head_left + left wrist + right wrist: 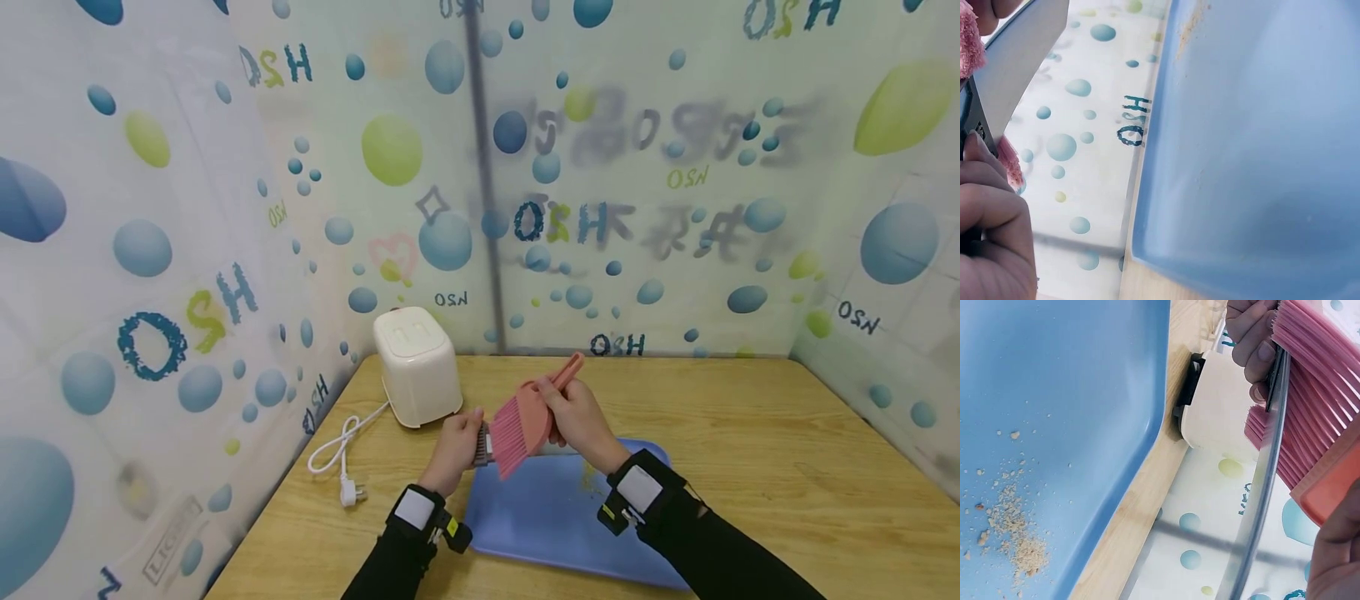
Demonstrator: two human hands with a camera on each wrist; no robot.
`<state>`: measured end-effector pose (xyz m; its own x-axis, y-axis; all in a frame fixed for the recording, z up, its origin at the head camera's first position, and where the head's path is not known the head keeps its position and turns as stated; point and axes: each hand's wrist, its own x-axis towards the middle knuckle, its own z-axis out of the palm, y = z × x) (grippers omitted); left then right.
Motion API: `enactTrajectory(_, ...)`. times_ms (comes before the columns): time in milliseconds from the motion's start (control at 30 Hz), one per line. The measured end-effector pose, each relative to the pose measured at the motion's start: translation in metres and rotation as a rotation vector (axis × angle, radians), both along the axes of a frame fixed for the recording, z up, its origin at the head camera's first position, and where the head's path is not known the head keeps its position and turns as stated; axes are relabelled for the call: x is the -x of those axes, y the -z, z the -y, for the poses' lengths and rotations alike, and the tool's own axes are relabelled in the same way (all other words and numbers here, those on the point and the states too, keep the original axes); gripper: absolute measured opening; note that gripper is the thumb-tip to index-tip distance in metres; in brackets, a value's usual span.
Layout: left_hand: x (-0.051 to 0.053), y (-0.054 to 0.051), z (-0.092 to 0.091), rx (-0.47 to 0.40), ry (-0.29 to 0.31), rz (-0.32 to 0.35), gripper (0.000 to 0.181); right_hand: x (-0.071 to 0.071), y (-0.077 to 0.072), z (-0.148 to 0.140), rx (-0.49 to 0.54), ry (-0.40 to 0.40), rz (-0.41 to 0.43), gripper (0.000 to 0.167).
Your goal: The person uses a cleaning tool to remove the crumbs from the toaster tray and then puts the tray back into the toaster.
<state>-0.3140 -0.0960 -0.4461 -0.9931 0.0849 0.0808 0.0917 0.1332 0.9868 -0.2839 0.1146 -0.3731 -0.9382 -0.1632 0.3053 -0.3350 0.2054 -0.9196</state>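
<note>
My left hand (456, 446) grips the dark handle (975, 115) of a knife, held above the blue tray's left part. The knife's wide, shiny blade (1022, 62) points to the right; the brush hides part of it in the head view. My right hand (581, 417) holds a pink hand brush (532, 412) by its neck, handle up and bristles down to the left. The bristles (1310, 381) lie against the blade near its handle and show on both sides of it. Below, the blue tray (555, 517) bears a patch of pale crumbs (1022, 544).
A white toaster (416, 367) stands at the back left of the wooden table (787, 467). Its white cord and plug (350, 492) lie left of the tray. A curtain (637, 208) printed with bubbles encloses the back and sides.
</note>
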Motion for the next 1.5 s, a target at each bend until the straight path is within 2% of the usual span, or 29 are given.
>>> enactTrajectory(233,0.0,0.003,0.002,-0.003,-0.004,0.01,0.045,0.0,0.003,-0.007,0.003,0.002,0.015,0.042)
enactTrajectory(433,-0.003,0.0,0.002,-0.03,-0.012,0.012,0.045,-0.001,0.002,-0.013,0.021,-0.001,0.02,0.044)
enactTrajectory(600,-0.003,-0.002,0.002,-0.011,-0.024,0.013,0.045,0.0,0.002,-0.016,0.019,-0.002,0.012,0.043)
enactTrajectory(933,-0.001,0.001,0.005,-0.03,-0.023,0.028,0.045,0.001,0.007,-0.025,0.004,0.03,0.019,0.043)
enactTrajectory(1233,0.0,0.002,0.007,-0.009,-0.032,0.027,0.044,0.001,0.007,-0.029,-0.005,0.028,0.008,0.043)
enactTrajectory(1500,-0.001,0.001,0.009,-0.018,-0.02,0.014,0.045,0.002,0.01,-0.037,-0.007,0.069,-0.01,0.042)
